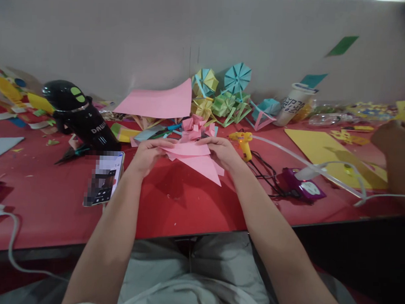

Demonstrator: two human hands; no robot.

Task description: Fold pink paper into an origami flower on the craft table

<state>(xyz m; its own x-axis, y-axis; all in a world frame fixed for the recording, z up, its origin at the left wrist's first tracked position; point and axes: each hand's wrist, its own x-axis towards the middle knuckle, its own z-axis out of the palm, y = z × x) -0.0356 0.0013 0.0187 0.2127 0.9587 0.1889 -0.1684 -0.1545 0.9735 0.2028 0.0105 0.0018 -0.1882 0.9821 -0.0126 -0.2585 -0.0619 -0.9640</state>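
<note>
Between my two hands is a folded piece of pink paper (198, 160), with one pointed flap hanging toward me. My left hand (151, 153) grips its left edge, thumb and fingers pressed together. On the other side my right hand (221, 152) pinches the upper right edge. The paper is held just above the red table (183, 213). Right behind it sits a cluster of folded pink paper pieces (195, 126). A yellow glue gun (243, 144) lies close to my right hand, and a phone (105, 179) with a lit screen is left of my left forearm.
A black bottle (87, 117) leans at the left. Paper ornaments (226, 102) and a pink sheet (157, 101) line the wall, with a white cup (294, 104) farther right. A purple power adapter (304, 185) with cables and a yellow sheet (315, 151) lie right, near another person's hand (397, 145).
</note>
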